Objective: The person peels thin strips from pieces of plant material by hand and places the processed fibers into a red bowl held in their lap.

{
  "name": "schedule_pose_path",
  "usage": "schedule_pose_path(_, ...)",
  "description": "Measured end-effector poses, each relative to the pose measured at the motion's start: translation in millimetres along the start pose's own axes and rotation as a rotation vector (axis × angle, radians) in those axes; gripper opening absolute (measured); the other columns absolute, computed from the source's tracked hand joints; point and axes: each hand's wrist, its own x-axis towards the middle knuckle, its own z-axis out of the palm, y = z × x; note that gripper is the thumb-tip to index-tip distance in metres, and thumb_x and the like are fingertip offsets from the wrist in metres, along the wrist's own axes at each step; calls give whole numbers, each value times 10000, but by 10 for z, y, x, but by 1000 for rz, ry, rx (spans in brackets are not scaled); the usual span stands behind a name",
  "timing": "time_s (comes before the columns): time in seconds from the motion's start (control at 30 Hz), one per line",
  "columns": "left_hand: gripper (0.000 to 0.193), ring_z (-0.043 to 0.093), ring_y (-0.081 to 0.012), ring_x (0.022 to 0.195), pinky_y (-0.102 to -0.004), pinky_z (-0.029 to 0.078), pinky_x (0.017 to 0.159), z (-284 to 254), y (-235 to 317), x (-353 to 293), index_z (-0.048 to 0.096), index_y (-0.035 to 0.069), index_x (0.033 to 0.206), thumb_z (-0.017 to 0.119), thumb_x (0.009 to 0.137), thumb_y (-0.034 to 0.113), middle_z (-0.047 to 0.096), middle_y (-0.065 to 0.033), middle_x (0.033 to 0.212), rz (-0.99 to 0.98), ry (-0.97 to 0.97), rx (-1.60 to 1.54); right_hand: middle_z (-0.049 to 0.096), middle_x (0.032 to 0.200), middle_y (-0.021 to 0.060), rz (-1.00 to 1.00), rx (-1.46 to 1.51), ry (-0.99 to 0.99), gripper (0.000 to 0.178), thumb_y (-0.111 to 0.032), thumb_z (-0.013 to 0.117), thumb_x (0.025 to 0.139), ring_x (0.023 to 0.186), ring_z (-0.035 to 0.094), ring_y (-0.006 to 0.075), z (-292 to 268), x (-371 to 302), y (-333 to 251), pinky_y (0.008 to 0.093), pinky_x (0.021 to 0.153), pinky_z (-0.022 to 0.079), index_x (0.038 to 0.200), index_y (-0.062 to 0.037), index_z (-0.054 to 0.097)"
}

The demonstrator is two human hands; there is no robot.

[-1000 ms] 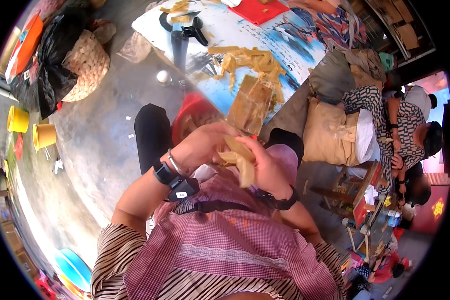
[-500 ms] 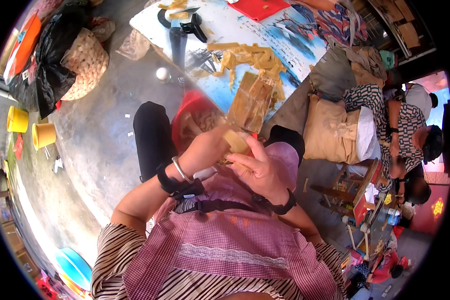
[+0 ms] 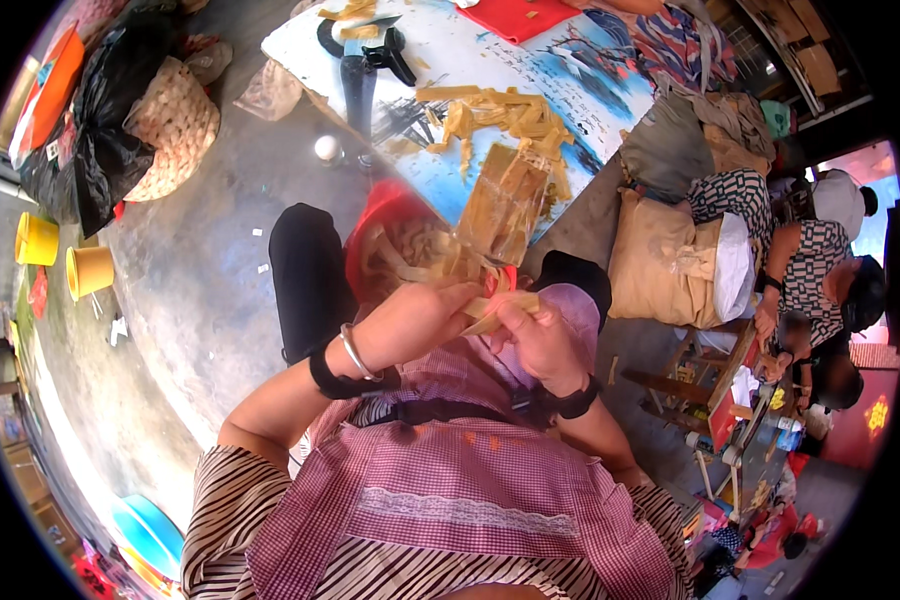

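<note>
At frame centre, yellowish strips [image 3: 484, 319] between left hand [image 3: 422, 318] and right hand [image 3: 543, 342]

Both hands pinch the strips — fingers bunched close. Just above-left, a red basin [image 3: 384, 203] holds pale pieces [image 3: 402, 255]; farther up, a painted counter [image 3: 610, 105] carries a yellow heap [image 3: 495, 112].

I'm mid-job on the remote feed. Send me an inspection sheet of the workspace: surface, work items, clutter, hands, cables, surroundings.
Surface: table with a white-and-blue painted top, one corner toward the person.
Work items: tan strip between the hands; loose tan strips heaped on the table; clear-wrapped tan packet at the near corner; red basin with tan pieces inside.
Clutter: red cloth and a black object, kind unclear, on the table.
Hands: left hand and right hand both grip the strip.
Cables: nothing seen.
Surroundings: yellow bucket at left; tan sack and co-worker at right.
</note>
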Motion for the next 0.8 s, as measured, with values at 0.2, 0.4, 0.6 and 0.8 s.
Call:
schedule_pose_path(0.2, 306, 627, -140, 736, -259, 516, 710, -40, -118, -17, 582, -4, 1143, 518, 843, 0, 659, -55, 897, -394, -227, -854, 635, 927, 57, -58, 254, 14, 188, -165, 545, 945, 727, 586, 113, 37, -10, 88, 228, 619, 502, 1031, -20, 630)
schedule_pose_path(0.4, 250, 597, -102, 841, -248, 501, 760, 80, -3, -1, 580, -14, 1091, 454, 875, -19, 633, -52, 928, -280, 172, -637, 624, 1007, 70, -272, -192, -114, 179, -137, 574, 921, 779, 594, 124, 57, -3, 13, 247, 677, 509, 1037, -24, 649)
schedule_pose_path(0.6, 297, 613, -205, 817, -288, 497, 745, 136, -21, 13, 585, 7, 1129, 514, 843, -31, 612, -91, 903, -40, 140, -288, 595, 1095, 88, -281, -343, -109, 170, -122, 573, 916, 789, 601, 134, 100, -23, -188, 236, 682, 507, 1019, -13, 654)
schedule_pose_path(0.8, 406, 593, -258, 823, -328, 509, 701, -18, 72, -14, 611, 78, 1132, 612, 745, -45, 562, -69, 929, 86, 221, 61, 573, 1126, 98, -254, -246, -157, 159, -94, 552, 922, 762, 603, 135, 0, -73, -197, 233, 666, 510, 1010, -6, 651)
